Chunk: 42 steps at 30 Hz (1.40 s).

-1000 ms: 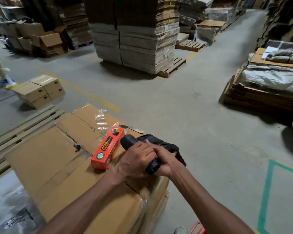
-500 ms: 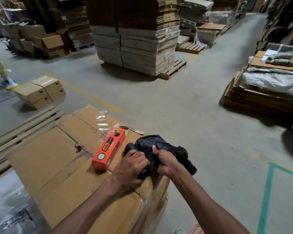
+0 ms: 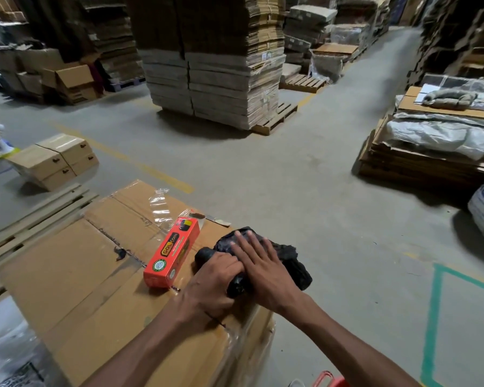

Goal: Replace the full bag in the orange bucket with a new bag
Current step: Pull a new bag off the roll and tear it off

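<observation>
A roll of black bags (image 3: 204,254) lies on the top of a big cardboard carton (image 3: 76,275), its loose end (image 3: 291,261) crumpled and hanging over the carton's right edge. My left hand (image 3: 215,280) grips the roll. My right hand (image 3: 260,263) lies flat on the loose black plastic with its fingers spread and straight. An orange bag box (image 3: 173,251) sits just left of the roll. A sliver of the orange bucket rim (image 3: 330,381) shows at the bottom edge.
Clear plastic wrap (image 3: 160,205) lies behind the box. Wooden slats (image 3: 31,216) lie to the left, small cartons (image 3: 53,160) beyond them. A pallet of flattened cardboard (image 3: 215,65) stands ahead, another stack (image 3: 430,152) at right. Green tape (image 3: 433,317) marks the floor.
My right hand has let go of the bunched plastic and now presses flat on it. More black plastic has come off the roll toward the right.
</observation>
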Tool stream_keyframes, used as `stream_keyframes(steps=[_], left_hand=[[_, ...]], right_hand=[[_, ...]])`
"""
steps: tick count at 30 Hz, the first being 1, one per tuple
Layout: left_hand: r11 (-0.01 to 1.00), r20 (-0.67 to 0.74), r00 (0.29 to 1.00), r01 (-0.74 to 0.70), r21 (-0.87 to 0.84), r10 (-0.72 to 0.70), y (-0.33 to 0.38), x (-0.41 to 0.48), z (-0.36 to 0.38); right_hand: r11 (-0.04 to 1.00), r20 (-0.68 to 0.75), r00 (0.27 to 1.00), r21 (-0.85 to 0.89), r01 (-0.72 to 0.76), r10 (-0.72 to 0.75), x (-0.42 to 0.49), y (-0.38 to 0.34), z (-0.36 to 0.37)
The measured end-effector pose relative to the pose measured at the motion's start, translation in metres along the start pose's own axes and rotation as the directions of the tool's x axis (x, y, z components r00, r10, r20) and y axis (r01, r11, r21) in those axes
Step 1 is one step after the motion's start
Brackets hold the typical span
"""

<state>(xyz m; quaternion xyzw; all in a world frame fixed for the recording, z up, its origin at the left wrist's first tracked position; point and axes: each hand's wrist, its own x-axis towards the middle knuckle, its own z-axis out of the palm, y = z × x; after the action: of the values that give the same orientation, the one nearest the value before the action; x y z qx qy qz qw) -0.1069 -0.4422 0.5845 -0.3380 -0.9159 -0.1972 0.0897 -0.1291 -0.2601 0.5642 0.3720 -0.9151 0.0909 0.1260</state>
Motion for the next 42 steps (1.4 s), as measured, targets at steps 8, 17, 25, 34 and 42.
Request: stream_keyframes(steps=[8, 17, 25, 34, 42], left_hand=[[0.982, 0.261, 0.963, -0.107, 0.155, 0.064, 0.003, -0.012, 0.000], [0.955, 0.304, 0.952, -0.073, 0.288, -0.019, -0.014, -0.005, -0.011], [0.999, 0.012, 0.999, -0.039, 0.024, 0.038, -0.010, 0.006, -0.010], [0.992, 0.194, 0.973, -0.126, 0.004, 0.123, -0.001, -0.002, -0.014], [0.977, 0.171, 0.976, -0.161, 0.139, 0.136, -0.005, 0.004, -0.017]], right_hand=[[0.964, 0.037, 0.964, 0.006, 0.264, -0.264, 0.011, 0.020, 0.011], [0.990, -0.038, 0.990, -0.035, 0.134, -0.135, 0.023, 0.055, 0.013], [0.963, 0.116, 0.965, 0.162, 0.216, -0.236, 0.024, 0.027, 0.016], [0.943, 0.010, 0.946, 0.087, 0.321, -0.323, 0.022, 0.023, 0.026], [0.946, 0.038, 0.946, -0.034, 0.323, -0.322, 0.031, 0.056, 0.017]])
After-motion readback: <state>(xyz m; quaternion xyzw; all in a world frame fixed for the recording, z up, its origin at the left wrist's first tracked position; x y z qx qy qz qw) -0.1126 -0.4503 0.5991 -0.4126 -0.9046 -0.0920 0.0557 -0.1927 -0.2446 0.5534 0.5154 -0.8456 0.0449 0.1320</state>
